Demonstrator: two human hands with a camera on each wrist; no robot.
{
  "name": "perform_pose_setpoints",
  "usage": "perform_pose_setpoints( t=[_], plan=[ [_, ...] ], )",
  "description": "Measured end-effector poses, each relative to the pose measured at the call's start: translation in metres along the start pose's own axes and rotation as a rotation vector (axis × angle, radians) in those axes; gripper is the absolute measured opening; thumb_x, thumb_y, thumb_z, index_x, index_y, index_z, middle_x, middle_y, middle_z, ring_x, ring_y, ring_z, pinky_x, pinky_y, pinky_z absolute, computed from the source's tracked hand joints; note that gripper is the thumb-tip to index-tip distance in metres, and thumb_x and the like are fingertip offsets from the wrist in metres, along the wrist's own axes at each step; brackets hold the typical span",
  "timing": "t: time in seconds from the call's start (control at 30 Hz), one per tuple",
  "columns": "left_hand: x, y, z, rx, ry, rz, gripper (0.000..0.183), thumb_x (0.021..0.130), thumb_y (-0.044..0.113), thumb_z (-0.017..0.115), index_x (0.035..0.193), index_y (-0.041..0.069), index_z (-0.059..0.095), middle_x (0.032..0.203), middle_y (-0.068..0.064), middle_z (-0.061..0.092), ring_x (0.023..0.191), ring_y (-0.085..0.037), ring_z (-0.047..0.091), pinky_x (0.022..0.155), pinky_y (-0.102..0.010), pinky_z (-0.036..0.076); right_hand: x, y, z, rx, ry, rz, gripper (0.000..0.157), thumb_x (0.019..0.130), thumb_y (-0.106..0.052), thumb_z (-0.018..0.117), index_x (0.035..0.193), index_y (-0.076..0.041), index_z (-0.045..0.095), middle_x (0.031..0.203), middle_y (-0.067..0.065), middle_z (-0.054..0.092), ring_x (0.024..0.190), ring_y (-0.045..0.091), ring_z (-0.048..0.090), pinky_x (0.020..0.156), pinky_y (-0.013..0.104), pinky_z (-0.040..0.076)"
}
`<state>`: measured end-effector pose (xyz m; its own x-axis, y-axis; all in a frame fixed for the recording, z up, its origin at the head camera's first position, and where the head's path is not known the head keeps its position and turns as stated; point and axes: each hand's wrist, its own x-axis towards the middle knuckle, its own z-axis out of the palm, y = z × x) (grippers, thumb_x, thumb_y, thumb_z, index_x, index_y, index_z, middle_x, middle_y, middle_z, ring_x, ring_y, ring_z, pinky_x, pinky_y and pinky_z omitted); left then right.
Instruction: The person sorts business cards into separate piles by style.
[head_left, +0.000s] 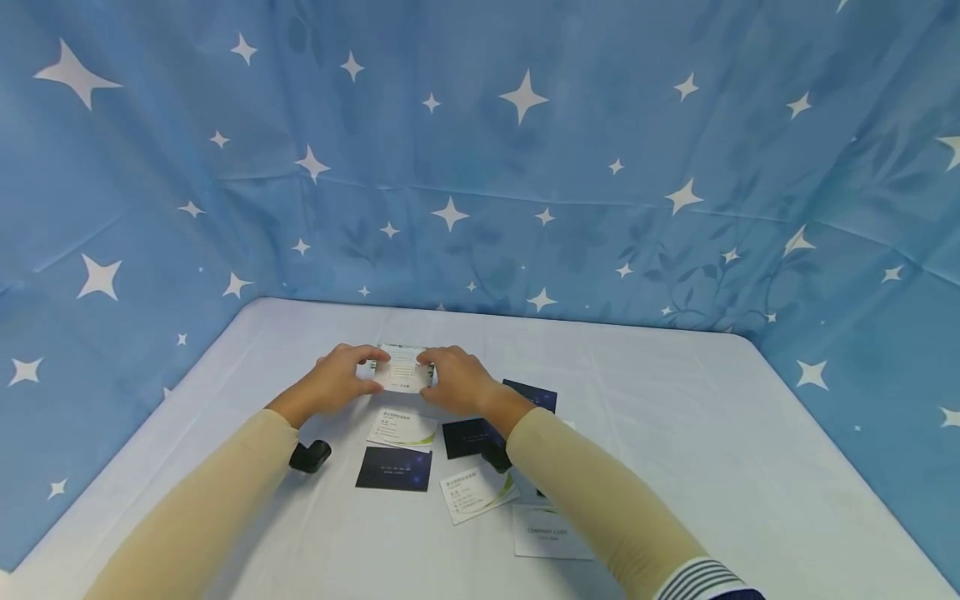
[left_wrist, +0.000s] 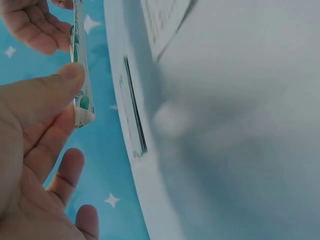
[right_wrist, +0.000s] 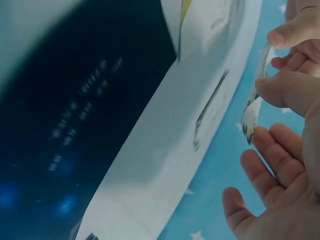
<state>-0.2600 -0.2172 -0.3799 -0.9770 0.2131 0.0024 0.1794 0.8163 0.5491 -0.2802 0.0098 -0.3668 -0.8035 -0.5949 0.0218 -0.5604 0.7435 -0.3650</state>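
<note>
Up off the table, a white business card point(head_left: 402, 371) with green leaf print at its edges is stretched between both hands. My left hand point(head_left: 333, 383) pinches its left end between thumb and fingers. The right hand point(head_left: 461, 379) pinches the opposite end. Seen nearly edge-on in the left wrist view, the card point(left_wrist: 81, 95) has my left thumb point(left_wrist: 72, 72) on its near face, with the last fingers spread loosely. In the right wrist view its corner point(right_wrist: 251, 117) bends a little by the right thumb. Another flat card point(left_wrist: 132, 107) lies on the table beyond, mostly hidden from the head view.
Nearer me on the white table point(head_left: 675, 417) lie several cards: a white one with a green curve point(head_left: 397, 427), a dark blue one point(head_left: 393, 468), another white one point(head_left: 476, 492) and a COMPANY LOGO card point(head_left: 551, 533). My right forearm covers some. A starry blue curtain point(head_left: 480, 167) surrounds the table.
</note>
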Motion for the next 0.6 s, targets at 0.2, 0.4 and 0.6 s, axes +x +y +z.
perform_pose_setpoints(
  t=[0.2,0.4,0.6],
  plan=[
    [0.022,-0.006,-0.004,0.014,0.005,-0.019,0.048,0.091,0.016,0.074,0.137,0.011,0.059,0.133,-0.02,0.056,0.125,-0.04,0.045,0.101,-0.061,0.028,0.027,0.005,0.007,-0.045,-0.015,0.073,0.051,0.099,-0.027,0.065,0.146,-0.013,0.052,0.14,0.002,0.057,0.129,0.025,0.048,0.106,0.04,0.038],
    [0.037,-0.015,-0.002,0.016,-0.022,-0.049,0.048,0.092,0.014,0.073,0.138,0.01,0.058,0.138,-0.02,0.054,0.128,-0.04,0.045,0.103,-0.063,0.025,0.044,0.009,0.017,-0.027,-0.024,0.131,0.051,0.099,-0.026,0.065,0.146,-0.015,0.052,0.14,0.001,0.057,0.126,0.024,0.048,0.104,0.04,0.038],
    [0.049,-0.021,-0.001,0.011,-0.026,-0.084,0.048,0.094,0.015,0.071,0.14,0.011,0.057,0.141,-0.02,0.051,0.128,-0.04,0.044,0.104,-0.062,0.025,0.056,0.013,0.022,-0.038,0.006,0.166,0.049,0.099,-0.026,0.064,0.146,-0.017,0.052,0.14,-0.001,0.057,0.128,0.025,0.044,0.105,0.042,0.035]
  ],
)
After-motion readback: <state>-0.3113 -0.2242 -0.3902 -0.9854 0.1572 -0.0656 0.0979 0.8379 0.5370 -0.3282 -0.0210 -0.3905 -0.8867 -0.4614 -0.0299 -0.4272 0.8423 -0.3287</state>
